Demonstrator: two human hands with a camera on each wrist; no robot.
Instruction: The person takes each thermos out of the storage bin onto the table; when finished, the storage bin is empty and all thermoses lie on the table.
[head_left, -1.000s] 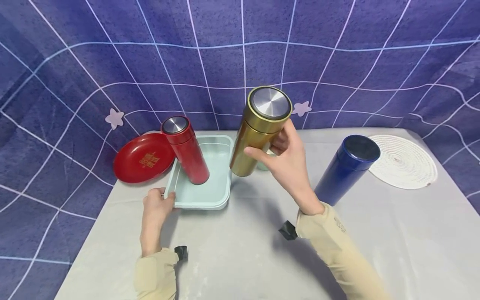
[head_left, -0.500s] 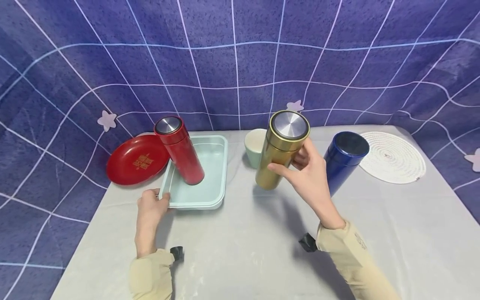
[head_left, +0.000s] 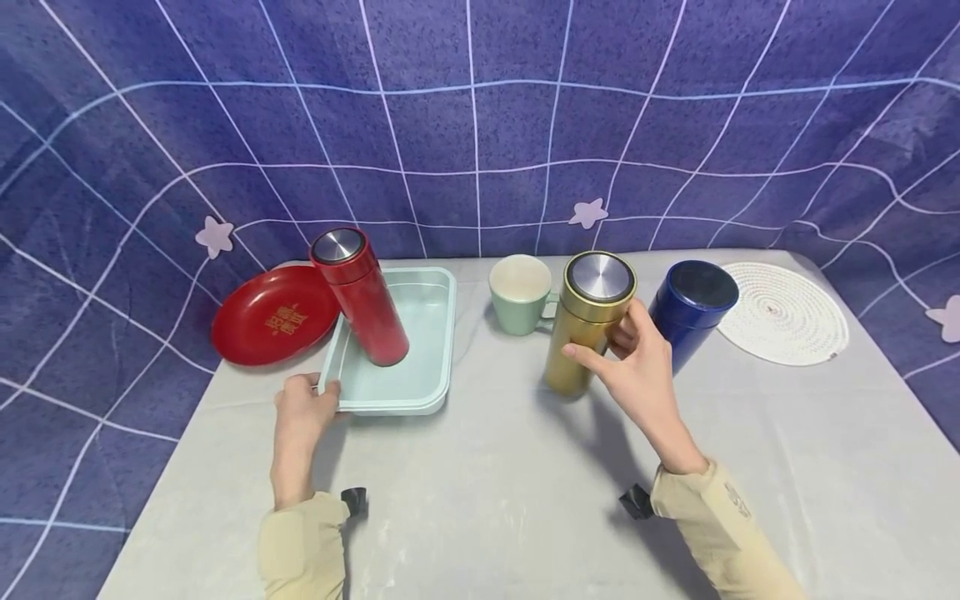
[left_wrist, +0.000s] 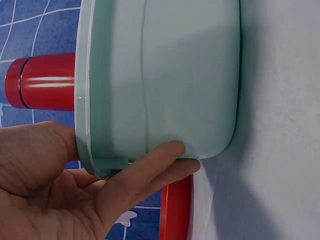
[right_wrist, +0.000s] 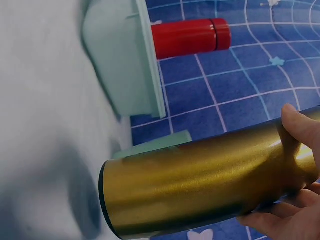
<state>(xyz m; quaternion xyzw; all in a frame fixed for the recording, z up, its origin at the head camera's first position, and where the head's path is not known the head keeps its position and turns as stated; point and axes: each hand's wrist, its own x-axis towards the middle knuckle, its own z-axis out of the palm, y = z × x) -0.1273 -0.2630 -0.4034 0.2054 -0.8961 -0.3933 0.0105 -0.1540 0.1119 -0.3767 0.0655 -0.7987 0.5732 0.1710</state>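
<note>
My right hand [head_left: 637,367] grips a gold flask [head_left: 589,333] with a steel lid; the flask is upright at the table [head_left: 525,500], between a green mug [head_left: 519,294] and a blue flask [head_left: 693,308]. The right wrist view shows the gold flask [right_wrist: 200,185] held by fingers [right_wrist: 300,125] near its top. My left hand [head_left: 303,408] pinches the near left corner of a mint tray [head_left: 420,392], thumb on the rim. A red flask [head_left: 362,296] stands in the tray. In the left wrist view my fingers [left_wrist: 150,170] lie under the tray [left_wrist: 160,80].
A red plate [head_left: 273,321] lies left of the tray. A white woven mat [head_left: 783,312] sits at the far right. A blue grid-pattern cloth [head_left: 480,125] forms the backdrop around the table. Bare tabletop stretches across the near half.
My right hand carried the gold flask rightward and down, from beside the tray to a spot between the mug and the blue flask. My left hand kept its hold on the tray.
</note>
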